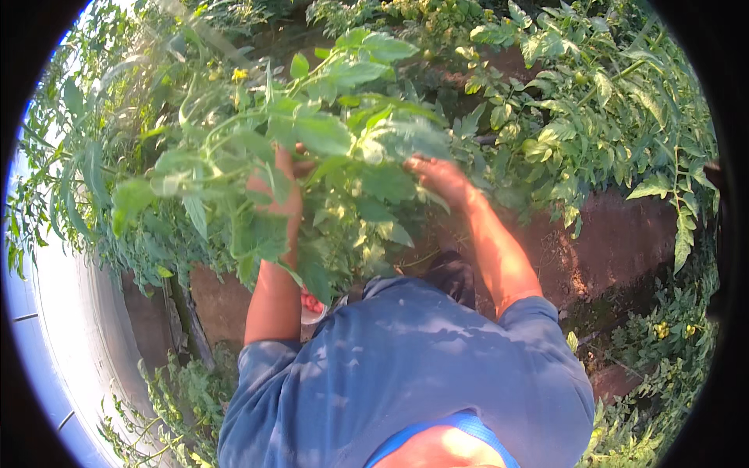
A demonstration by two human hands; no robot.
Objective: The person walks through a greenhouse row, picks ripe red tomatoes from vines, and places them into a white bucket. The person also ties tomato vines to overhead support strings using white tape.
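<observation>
Both of my hands reach into a tomato plant (389, 184) in front of me. Leaves partly cover my left hand (279, 184), which is raised among the stems at the left; whether its fingers grip anything is hidden. On the other side, my right hand (440, 178) is at the edge of the foliage, its fingertips against blurred leaves. A leafy tomato shoot (319, 126) spreads above and between the hands. Below my left forearm, a pale bucket (315, 317) shows partly, with red tomatoes (311, 302) in it.
Dense tomato plants (608, 111) stand ahead and to the right, with some green fruit (529, 145). Bare brown soil (614, 234) runs between rows. A white plastic sheet wall (82, 304) curves along the left, near a dark post (190, 316).
</observation>
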